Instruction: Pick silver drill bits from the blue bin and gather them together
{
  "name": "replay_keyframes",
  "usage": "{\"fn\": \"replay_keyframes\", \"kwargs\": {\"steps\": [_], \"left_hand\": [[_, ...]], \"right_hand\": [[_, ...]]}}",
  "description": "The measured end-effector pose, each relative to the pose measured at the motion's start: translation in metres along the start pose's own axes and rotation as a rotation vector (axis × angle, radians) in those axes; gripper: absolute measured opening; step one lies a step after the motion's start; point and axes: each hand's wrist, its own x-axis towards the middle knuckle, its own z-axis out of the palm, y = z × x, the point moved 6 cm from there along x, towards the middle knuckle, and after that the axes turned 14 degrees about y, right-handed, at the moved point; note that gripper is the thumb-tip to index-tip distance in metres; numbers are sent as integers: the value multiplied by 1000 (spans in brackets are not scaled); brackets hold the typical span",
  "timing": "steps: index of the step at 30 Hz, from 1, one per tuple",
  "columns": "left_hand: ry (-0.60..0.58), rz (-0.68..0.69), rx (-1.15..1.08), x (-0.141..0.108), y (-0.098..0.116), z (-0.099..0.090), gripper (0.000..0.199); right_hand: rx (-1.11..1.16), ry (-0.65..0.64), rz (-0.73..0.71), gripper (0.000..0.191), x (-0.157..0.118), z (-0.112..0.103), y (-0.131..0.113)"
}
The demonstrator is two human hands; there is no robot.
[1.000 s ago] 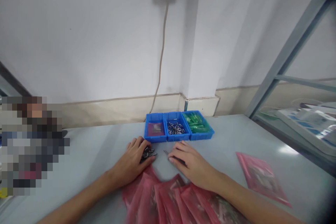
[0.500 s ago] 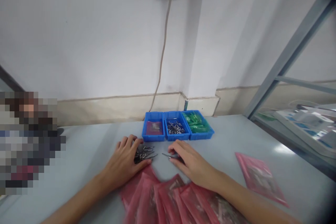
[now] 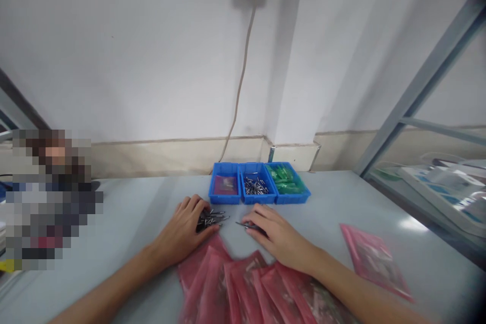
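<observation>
My left hand (image 3: 186,220) rests on the table, its fingers and thumb curled round a loose pile of thin metal pins (image 3: 212,217). The palm side and part of the pile are hidden. To the right of it, my right hand (image 3: 275,230) is closed, palm down, with a few similar metal pins (image 3: 245,224) sticking out between thumb and fingers. How many it holds is hidden. Below both hands, overlapping pink plastic bags (image 3: 243,283) are fanned out with metal pieces showing through them.
Behind the hands stand three blue bins: one with a pink bag (image 3: 225,185), one with metal pins (image 3: 255,186), one with green packets (image 3: 284,179). Another filled pink bag (image 3: 375,260) lies to the right. A metal frame (image 3: 413,96) rises at the right, and a blurred-out person (image 3: 53,197) is at the left.
The view has shifted slightly, so most things sit a little further right. Both hands keep nearly the same places by the pins, with only small finger movement.
</observation>
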Motion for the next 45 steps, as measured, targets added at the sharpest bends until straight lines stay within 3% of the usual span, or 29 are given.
{"fn": "replay_keyframes", "kwargs": {"steps": [31, 39, 45], "left_hand": [[-30, 117, -104, -2, 4, 4, 21], [-30, 110, -97, -1, 5, 3, 23], [-38, 115, -150, -1, 11, 0, 18]], "right_hand": [[21, -58, -53, 5, 9, -9, -4], [56, -34, 37, 12, 10, -4, 10], [83, -25, 8, 22, 10, -4, 8]]}}
